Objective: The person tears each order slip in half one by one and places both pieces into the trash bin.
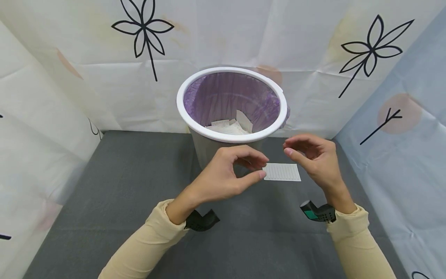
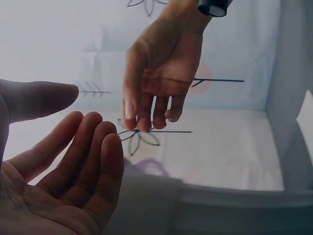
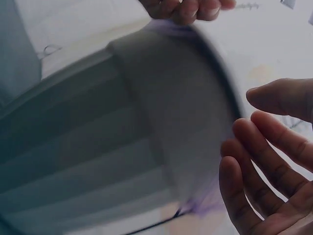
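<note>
A small white paper slip (image 1: 283,172) with printed lines lies on the grey table in front of the bin. My left hand (image 1: 234,172) is held just left of the slip, fingers loosely bent and thumb apart from them, with nothing between. To the upper right of the slip hovers my right hand (image 1: 311,158), its fingers also relaxed and holding nothing. The two hands face each other across a gap. Behind them stands a white-rimmed bin (image 1: 230,136) lined with a purple bag (image 1: 226,93). Several pale paper pieces (image 1: 231,128) lie inside it.
The dark grey tabletop (image 1: 139,182) extends around the bin. A patterned white cloth backdrop (image 1: 223,35) rises just behind it, and more cloth stands at left and right. Black camera mounts (image 1: 202,221) sit on both wrists.
</note>
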Demonstrator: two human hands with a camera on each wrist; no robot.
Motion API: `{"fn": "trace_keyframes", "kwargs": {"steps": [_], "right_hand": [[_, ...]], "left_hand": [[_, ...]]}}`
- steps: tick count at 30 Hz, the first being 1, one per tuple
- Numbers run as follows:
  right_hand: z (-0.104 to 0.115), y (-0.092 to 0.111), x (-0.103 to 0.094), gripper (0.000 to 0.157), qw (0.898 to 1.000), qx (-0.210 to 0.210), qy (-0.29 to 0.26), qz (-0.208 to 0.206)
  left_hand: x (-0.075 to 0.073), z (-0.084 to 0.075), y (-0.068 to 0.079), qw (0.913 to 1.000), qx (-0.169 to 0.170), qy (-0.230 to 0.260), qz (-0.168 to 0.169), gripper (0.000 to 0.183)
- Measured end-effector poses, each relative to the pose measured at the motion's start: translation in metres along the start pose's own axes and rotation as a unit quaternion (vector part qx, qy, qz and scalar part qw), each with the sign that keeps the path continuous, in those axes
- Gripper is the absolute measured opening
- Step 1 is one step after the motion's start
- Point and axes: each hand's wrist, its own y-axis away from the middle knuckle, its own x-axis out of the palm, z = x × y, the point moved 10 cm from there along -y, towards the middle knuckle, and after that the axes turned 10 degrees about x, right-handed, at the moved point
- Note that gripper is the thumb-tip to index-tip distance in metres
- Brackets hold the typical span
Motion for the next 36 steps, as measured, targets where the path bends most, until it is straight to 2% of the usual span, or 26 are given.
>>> {"fn": "trace_keyframes", "kwargs": {"steps": [5,10,14,19,25,28,31,36], "right_hand": [[-0.032,0.013,-0.01,0.023,0.999,0.035,0.024,-0.01],[-0.072,0.026,-0.023,0.024,0.991,0.091,0.091,-0.025],[-0.105,0.036,-0.036,0.024,0.978,0.142,0.146,-0.033],[-0.142,0.045,-0.052,0.03,0.963,0.182,0.196,-0.045],[-0.183,0.056,-0.068,0.041,0.937,0.243,0.245,-0.057],[-0.198,0.059,-0.075,0.046,0.927,0.256,0.269,-0.058],[-0.209,0.06,-0.081,0.049,0.92,0.25,0.296,-0.062],[-0.227,0.063,-0.089,0.06,0.903,0.271,0.329,-0.056]], "left_hand": [[0.022,0.028,0.008,0.9994,-0.031,-0.004,0.01,0.021],[0.037,0.06,0.016,0.9972,-0.073,-0.003,0.017,0.024],[0.049,0.084,0.023,0.9944,-0.104,-0.006,0.02,0.025],[0.066,0.112,0.033,0.9896,-0.141,0.009,0.025,0.024],[0.085,0.141,0.043,0.9814,-0.188,0.009,0.038,0.024],[0.093,0.154,0.048,0.9772,-0.207,-0.002,0.049,0.023],[0.1,0.164,0.053,0.9738,-0.219,-0.017,0.059,0.025],[0.112,0.178,0.06,0.9693,-0.227,-0.055,0.078,0.033]]}}
